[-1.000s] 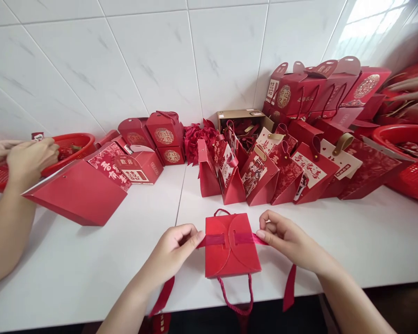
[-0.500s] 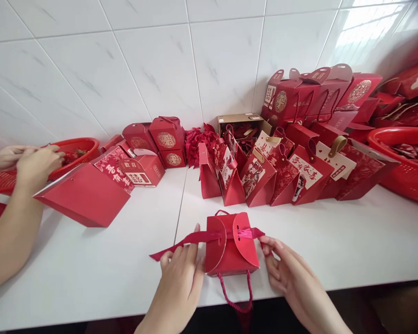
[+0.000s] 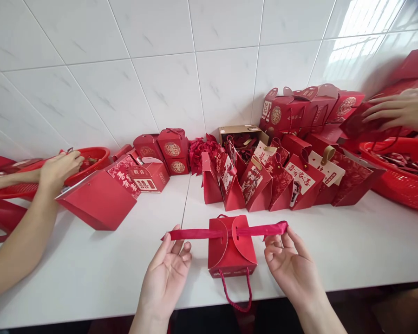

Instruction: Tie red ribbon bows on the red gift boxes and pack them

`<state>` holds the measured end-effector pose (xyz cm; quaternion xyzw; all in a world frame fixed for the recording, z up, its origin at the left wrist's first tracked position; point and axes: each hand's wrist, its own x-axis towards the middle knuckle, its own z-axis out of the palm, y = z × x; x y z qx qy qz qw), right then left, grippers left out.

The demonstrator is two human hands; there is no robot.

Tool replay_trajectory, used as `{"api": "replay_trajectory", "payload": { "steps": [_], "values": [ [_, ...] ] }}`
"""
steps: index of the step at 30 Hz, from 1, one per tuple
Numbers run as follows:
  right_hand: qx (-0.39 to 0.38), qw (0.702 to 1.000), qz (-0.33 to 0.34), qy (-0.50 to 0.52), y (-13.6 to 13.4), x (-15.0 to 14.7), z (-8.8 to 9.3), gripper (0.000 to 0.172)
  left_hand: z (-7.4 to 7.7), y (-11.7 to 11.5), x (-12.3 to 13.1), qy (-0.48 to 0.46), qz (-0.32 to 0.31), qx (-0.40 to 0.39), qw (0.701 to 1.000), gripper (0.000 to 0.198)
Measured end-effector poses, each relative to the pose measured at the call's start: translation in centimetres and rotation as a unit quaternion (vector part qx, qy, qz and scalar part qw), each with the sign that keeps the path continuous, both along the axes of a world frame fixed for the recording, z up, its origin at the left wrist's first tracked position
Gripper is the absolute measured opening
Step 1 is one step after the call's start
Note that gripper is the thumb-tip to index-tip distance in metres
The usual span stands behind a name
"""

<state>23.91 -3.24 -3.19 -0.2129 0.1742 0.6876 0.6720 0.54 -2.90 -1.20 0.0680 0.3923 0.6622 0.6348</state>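
A small red box point(image 3: 232, 253) with two rounded flaps stands near the table's front edge, its rope handle hanging over the edge. A dark pink ribbon point(image 3: 195, 234) runs through slots in both flaps and stretches out to either side. My left hand point(image 3: 169, 273), palm up, pinches the ribbon's left end between thumb and fingers. At the right, my right hand point(image 3: 292, 264) holds the other end, which is bunched at the fingertips. Neither hand touches the box.
Red gift bags point(image 3: 257, 185) stand in a row behind the box. Stacked boxes point(image 3: 174, 150) and a red ribbon pile point(image 3: 204, 153) line the wall. Red baskets point(image 3: 400, 185) sit at both sides. Another person's hand point(image 3: 61, 169) is at left, another point(image 3: 397, 111) at right.
Both my hands have moved outward, and the ribbon is now pulled straighter. My left hand has turned palm up and grips its end. Another person's hand has appeared at the right with a red item.
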Motion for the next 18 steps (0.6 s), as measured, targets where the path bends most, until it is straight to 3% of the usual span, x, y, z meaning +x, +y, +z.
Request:
{"api": "replay_trajectory", "payload": {
  "steps": [5, 11, 14, 18],
  "values": [
    [0.004, 0.996, -0.026, -0.082, -0.4, 0.0, 0.7, 0.013, 0.6, -0.6, -0.4, 0.040, 0.055, 0.021, 0.997, 0.022],
    [0.044, 0.982, -0.075, -0.167, -0.6, 0.2, 0.6, 0.020, 1.3, -0.7, -0.8, 0.083, 0.056, 0.030, 0.994, 0.022],
    [0.072, 0.954, -0.127, -0.260, -0.5, 0.3, 0.7, 0.022, 2.4, -0.4, -1.0, 0.140, 0.078, 0.060, 0.985, 0.034],
    [0.151, 0.885, -0.180, -0.401, 0.1, 0.6, 2.4, 0.019, 5.0, 0.7, -0.5, 0.207, 0.112, 0.132, 0.963, 0.037]
  ]
}}
